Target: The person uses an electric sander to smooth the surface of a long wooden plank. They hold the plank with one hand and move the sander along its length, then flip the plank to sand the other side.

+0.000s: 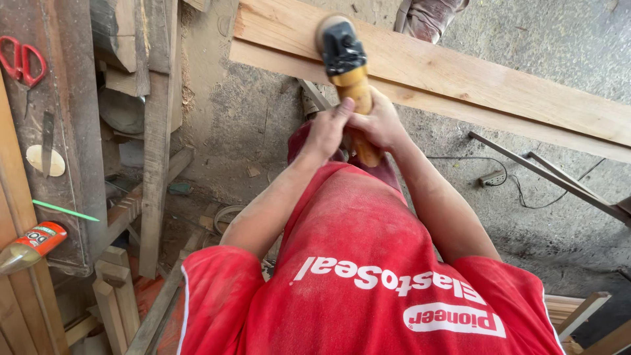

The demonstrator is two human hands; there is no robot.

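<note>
I look straight down on both hands wrapped around the yellow body of a grinder [346,66]. My left hand [327,133] grips the handle from the left, fingers curled tight, thumb laid up along the yellow casing. My right hand [380,123] closes over it from the right, fingers folded around the same handle; their tips are hidden behind the tool. Beyond the fingertips, the black head meets a pale plank [460,75] that runs slantwise from upper left to right and is cut off by the right edge. The disc itself is mostly hidden under the black head, only a pale blurred rim showing. A red shirt [355,263] fills the foreground below the wrists and hides my legs. A cable [526,197] trails over the concrete floor to the right of my right forearm. Far left of my left hand, red scissors [21,59] and an orange-capped bottle [29,244] lie on a cluttered bench [72,131], partly cut by the edge.
</note>
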